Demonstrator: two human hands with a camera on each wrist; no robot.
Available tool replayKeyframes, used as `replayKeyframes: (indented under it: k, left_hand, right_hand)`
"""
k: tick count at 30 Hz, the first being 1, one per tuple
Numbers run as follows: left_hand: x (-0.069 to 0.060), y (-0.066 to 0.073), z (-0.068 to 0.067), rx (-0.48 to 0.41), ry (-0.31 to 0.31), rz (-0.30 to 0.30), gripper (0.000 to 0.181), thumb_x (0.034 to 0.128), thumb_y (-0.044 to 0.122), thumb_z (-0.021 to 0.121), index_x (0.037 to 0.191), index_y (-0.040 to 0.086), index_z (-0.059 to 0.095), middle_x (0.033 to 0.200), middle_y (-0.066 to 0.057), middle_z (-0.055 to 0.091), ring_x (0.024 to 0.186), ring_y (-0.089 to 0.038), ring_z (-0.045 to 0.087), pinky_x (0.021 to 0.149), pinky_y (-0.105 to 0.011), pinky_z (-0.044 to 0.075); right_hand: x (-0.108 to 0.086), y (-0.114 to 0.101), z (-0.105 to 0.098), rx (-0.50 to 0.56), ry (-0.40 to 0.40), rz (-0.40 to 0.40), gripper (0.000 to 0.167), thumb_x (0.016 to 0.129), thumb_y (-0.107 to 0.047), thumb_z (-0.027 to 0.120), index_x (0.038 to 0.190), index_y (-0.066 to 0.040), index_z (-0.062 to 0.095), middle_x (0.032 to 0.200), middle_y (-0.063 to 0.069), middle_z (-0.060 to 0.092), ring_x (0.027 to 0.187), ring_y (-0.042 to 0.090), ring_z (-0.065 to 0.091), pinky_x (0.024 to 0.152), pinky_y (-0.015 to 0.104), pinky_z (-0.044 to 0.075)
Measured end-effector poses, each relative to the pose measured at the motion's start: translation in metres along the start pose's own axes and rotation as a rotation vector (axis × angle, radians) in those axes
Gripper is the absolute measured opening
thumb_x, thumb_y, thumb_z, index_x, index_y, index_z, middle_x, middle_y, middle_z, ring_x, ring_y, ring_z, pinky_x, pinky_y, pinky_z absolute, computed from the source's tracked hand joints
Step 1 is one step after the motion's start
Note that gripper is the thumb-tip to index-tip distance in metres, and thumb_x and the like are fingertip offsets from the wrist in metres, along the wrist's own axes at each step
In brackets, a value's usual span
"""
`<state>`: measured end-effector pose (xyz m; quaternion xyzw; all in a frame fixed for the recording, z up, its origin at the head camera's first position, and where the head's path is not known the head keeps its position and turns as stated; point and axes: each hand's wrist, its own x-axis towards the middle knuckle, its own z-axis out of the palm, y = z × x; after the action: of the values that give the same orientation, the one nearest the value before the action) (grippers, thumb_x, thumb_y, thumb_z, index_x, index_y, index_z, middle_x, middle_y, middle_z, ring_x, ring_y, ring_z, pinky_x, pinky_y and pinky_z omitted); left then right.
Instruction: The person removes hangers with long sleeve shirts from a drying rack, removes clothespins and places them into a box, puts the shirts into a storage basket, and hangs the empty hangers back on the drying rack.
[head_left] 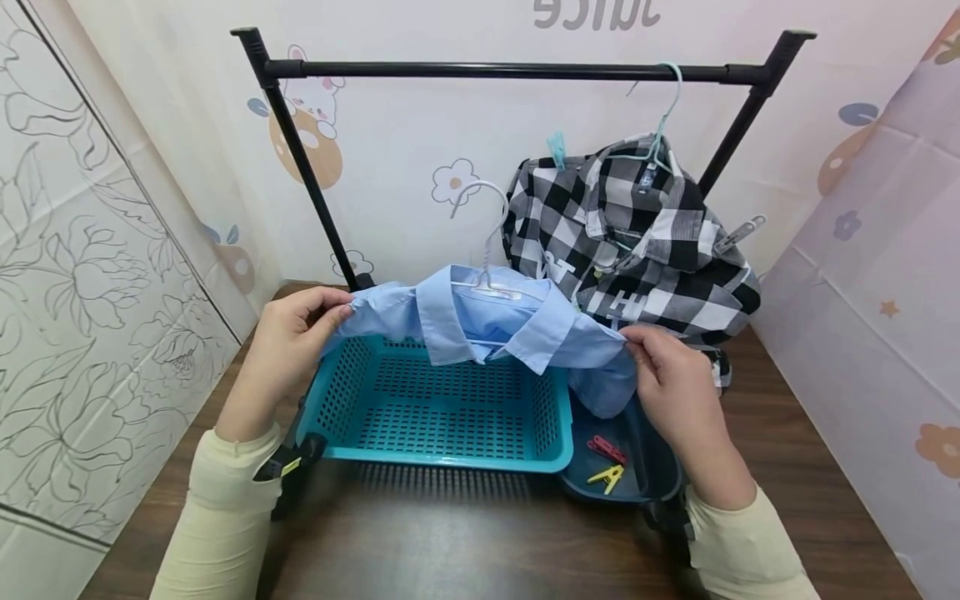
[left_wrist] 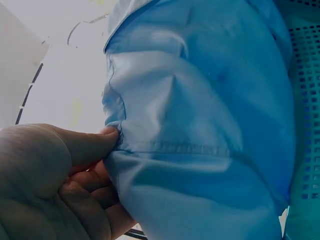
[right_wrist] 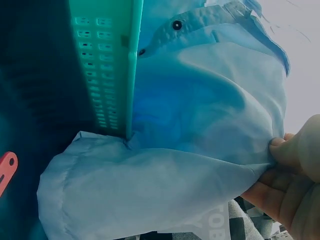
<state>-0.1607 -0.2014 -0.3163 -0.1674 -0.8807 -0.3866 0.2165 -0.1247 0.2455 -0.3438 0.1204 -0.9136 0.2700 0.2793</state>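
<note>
A light blue collared shirt is stretched sideways above the back of a teal basket, with a white hanger inside its collar and the hook standing free. My left hand pinches the shirt at one shoulder; the left wrist view shows thumb and fingers on the seam. At the other shoulder my right hand pinches the cloth between thumb and fingers. One sleeve hangs below the right hand, as the right wrist view shows. The hanger's lower part is hidden by the cloth.
A black rail crosses the back. From its right part a black-and-white checked shirt hangs on a light blue hanger, with clips on its shoulders. A dark tray beside the basket holds a red clip and a yellow clip.
</note>
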Motion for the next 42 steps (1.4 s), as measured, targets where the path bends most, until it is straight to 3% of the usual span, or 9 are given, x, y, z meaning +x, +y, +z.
replayKeyframes:
  k: [14,25,32,42]
  left_hand:
    - [-0.001,0.007,0.013,-0.007,0.095,0.106,0.012,0.0950,0.003,0.071,0.105,0.002,0.077,0.103,-0.012,0.076,0.090,-0.019,0.069,0.078,-0.004,0.046]
    - [-0.004,0.012,0.027,-0.040,0.078,0.142,0.011,0.0937,0.000,0.072,0.103,0.002,0.076,0.103,-0.010,0.076,0.089,-0.018,0.069,0.078,-0.005,0.047]
    - [-0.006,0.018,0.033,-0.084,0.061,0.152,0.013,0.0936,-0.003,0.071,0.105,0.001,0.076,0.105,-0.011,0.075,0.094,-0.019,0.069,0.085,-0.006,0.049]
    - [-0.008,0.024,0.038,-0.091,0.085,0.164,0.011,0.0944,-0.002,0.070,0.103,0.002,0.076,0.103,-0.008,0.076,0.094,-0.018,0.068,0.086,-0.007,0.047]
  right_hand:
    - [-0.001,-0.007,0.004,-0.006,0.040,-0.045,0.020,0.097,0.007,0.064,0.113,-0.001,0.073,0.110,0.019,0.074,0.098,0.037,0.072,0.082,0.056,0.058]
    - [-0.006,-0.013,0.013,-0.011,0.029,-0.079,0.021,0.097,0.005,0.065,0.114,-0.003,0.072,0.111,0.014,0.074,0.102,0.032,0.073,0.084,0.051,0.059]
    - [-0.009,-0.016,0.018,-0.008,0.018,-0.119,0.022,0.096,0.006,0.066,0.114,-0.003,0.072,0.110,0.014,0.075,0.099,0.031,0.073,0.083,0.049,0.059]
    - [-0.011,-0.020,0.020,-0.009,0.025,-0.140,0.024,0.094,0.008,0.067,0.115,-0.003,0.072,0.107,0.014,0.075,0.097,0.032,0.074,0.081,0.048,0.060]
